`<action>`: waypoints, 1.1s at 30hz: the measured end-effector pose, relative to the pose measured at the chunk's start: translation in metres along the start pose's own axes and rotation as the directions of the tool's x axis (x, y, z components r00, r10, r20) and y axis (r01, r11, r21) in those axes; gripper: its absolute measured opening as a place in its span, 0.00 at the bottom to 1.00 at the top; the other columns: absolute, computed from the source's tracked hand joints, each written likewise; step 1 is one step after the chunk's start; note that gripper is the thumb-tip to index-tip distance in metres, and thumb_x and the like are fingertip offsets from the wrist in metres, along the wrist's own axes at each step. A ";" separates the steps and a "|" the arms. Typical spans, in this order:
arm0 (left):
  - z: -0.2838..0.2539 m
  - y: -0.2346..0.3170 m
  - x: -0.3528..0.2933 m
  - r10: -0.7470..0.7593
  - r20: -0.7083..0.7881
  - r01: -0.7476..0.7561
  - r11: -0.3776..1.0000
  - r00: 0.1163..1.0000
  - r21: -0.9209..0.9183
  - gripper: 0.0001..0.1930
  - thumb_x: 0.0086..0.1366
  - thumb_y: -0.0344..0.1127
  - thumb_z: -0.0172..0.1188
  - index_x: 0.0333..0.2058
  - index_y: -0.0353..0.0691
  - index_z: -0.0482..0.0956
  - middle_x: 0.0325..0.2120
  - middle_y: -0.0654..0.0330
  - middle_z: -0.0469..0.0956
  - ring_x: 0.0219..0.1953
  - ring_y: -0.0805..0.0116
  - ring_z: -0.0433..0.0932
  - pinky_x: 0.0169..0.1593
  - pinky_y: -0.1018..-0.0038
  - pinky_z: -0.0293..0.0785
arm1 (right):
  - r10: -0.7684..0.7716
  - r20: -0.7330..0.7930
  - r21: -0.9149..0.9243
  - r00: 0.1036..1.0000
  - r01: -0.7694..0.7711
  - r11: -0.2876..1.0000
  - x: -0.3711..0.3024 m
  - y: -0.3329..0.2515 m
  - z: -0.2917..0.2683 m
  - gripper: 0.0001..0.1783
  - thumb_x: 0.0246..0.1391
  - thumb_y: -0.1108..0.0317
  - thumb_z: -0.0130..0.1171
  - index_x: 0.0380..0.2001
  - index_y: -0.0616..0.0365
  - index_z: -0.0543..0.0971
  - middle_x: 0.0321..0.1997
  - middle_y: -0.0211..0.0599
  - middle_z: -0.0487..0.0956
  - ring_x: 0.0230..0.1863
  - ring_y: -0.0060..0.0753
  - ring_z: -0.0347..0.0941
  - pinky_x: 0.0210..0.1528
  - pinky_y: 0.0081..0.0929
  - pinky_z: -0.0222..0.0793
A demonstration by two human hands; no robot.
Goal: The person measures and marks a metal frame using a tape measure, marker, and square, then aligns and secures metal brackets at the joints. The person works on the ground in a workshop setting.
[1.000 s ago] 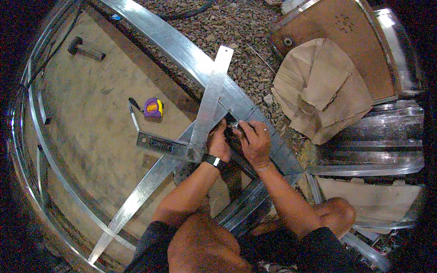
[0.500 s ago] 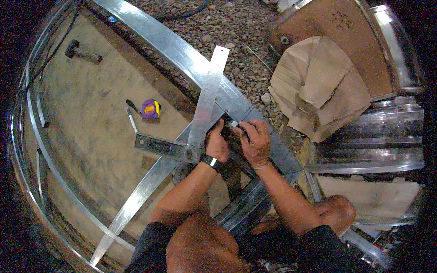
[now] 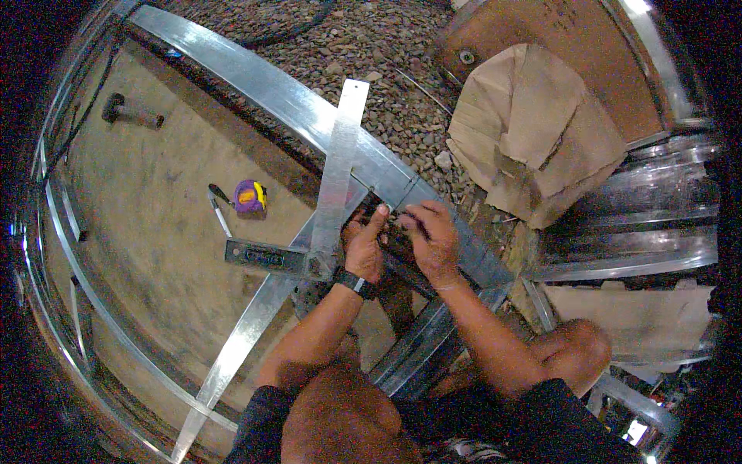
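My left hand [image 3: 365, 251], with a black band at its wrist, is closed with the thumb pointing up over the grey metal beam [image 3: 270, 93]. Beside it my right hand [image 3: 434, 243] has its fingers curled inward. Between the fingertips lies something small and dark with a pale, shiny end; its kind cannot be made out. Just left of my hands a steel square rests across the metal, its flat blade [image 3: 340, 155] pointing away and its dark stock [image 3: 265, 254] lying to the left. A thin rod [image 3: 359, 182] shows on the beam beyond my left thumb.
On the boarded surface at left lie a purple and yellow tape measure [image 3: 250, 198], a white-barrelled marker [image 3: 221, 216] and a hammer [image 3: 131, 110]. Gravel [image 3: 363, 46] spreads beyond the beam. Folded brown cardboard [image 3: 533, 124] and curved sheet metal [image 3: 634, 201] stand at right.
My left thumb has come up over the small shiny-ended thing between my hands. The whole view has shifted slightly; the square and tape measure stay in place.
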State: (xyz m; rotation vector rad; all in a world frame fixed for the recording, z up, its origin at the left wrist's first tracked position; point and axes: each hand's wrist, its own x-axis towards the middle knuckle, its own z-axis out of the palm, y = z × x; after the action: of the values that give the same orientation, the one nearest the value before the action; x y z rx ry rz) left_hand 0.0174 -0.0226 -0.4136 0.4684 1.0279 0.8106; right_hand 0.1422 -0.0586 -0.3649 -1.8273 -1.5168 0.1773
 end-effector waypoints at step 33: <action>-0.023 0.005 0.000 -0.362 0.026 0.337 0.837 0.932 -0.430 0.11 0.66 0.42 0.63 0.34 0.45 0.73 0.21 0.67 0.71 0.21 0.73 0.67 0.28 0.77 0.69 | 0.558 0.699 0.679 0.447 -0.660 -0.322 -0.038 -0.026 0.017 0.12 0.60 0.59 0.61 0.41 0.56 0.81 0.40 0.33 0.83 0.40 0.30 0.79 0.47 0.28 0.73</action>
State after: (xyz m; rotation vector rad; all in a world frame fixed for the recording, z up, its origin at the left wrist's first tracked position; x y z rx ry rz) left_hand -0.0054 -0.0202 -0.4207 -0.1237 0.9154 0.6932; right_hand 0.1021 -0.0842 -0.3739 -1.1384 0.1337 1.4648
